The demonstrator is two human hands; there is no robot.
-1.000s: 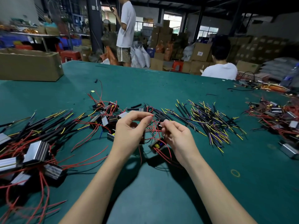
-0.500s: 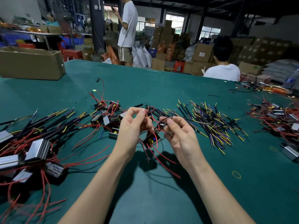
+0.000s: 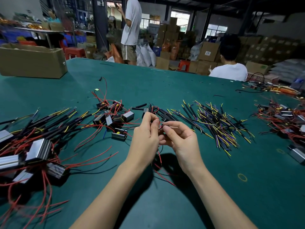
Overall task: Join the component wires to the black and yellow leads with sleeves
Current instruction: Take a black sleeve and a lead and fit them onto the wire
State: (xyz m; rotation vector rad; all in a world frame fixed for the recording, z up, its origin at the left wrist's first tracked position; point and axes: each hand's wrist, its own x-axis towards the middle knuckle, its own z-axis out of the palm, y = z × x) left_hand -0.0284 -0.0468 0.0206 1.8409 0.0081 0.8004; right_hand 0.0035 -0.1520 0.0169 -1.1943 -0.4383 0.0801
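Warehouse room beyond the hands: stacked cartons, dark pillars, lit windows at the back. One person (image 3: 131, 28) stands at the far edge of the surface; a second person (image 3: 229, 66) sits far right of the hands, back to the camera.

The green surface (image 3: 165, 80) fills most of the view. A long cardboard box (image 3: 33, 61) sits far left, well beyond the hands.

Left of the hands, a heap of silver-cased modules (image 3: 38, 148) with red wires — partly cut off by the frame edge. Just beyond the left hand, a cluster of small black components (image 3: 113, 116). Right of the hands, a spread pile of black and yellow leads (image 3: 219, 123). Far right, another tangle of modules (image 3: 283, 119), cut off and hard to make out.

The left hand (image 3: 146, 137) and right hand (image 3: 182, 140) are raised close together, almost touching. Each pinches the thin red component wires (image 3: 158, 123) between thumb and fingertips. The wires trail down between the wrists onto the surface. The joint itself is hidden by the fingers — whether a sleeve is on it cannot be told.
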